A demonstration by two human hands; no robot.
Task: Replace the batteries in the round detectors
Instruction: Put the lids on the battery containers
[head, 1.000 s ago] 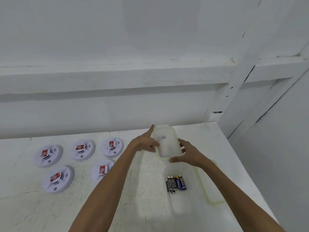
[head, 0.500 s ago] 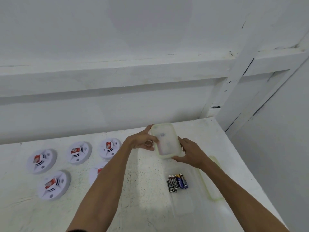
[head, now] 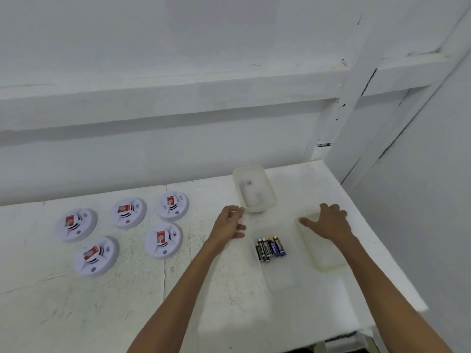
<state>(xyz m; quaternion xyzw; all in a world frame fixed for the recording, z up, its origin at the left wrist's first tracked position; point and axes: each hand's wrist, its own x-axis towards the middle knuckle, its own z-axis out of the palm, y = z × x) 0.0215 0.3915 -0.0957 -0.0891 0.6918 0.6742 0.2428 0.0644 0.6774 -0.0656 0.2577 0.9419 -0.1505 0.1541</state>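
- We find the left hand (head: 229, 222) loosely curled and holding nothing. Its fingertips are just beside the near-left corner of the translucent tub (head: 253, 188), and we cannot tell whether they touch it.
- We find the right hand (head: 328, 222) spread wide and flat on the far end of the translucent lid (head: 323, 253), gripping nothing.
- The five round detectors (head: 163, 240) lie on the left of the table (head: 229, 314), well apart from both hands.
- The batteries (head: 270, 248) lie side by side between the hands, apparently in a clear tray (head: 280, 278) whose walls barely show.
- Hazard: the lid lies near the right edge of the table. We judge that a sideways push from the resting palm can slide it off.
- Hazard: the tray is hard to see. A forearm crossing toward the detectors can clip it and send the round cells rolling.
- Hazard: spent and fresh cells can mix if we drop removed cells beside the supply. We treat the far tub as the likely place for them.
- Hazard: the detectors look alike. Without a fixed order, we can skip one or open one twice.
- Hazard: a cell seated with reversed polarity leaves a detector dead.
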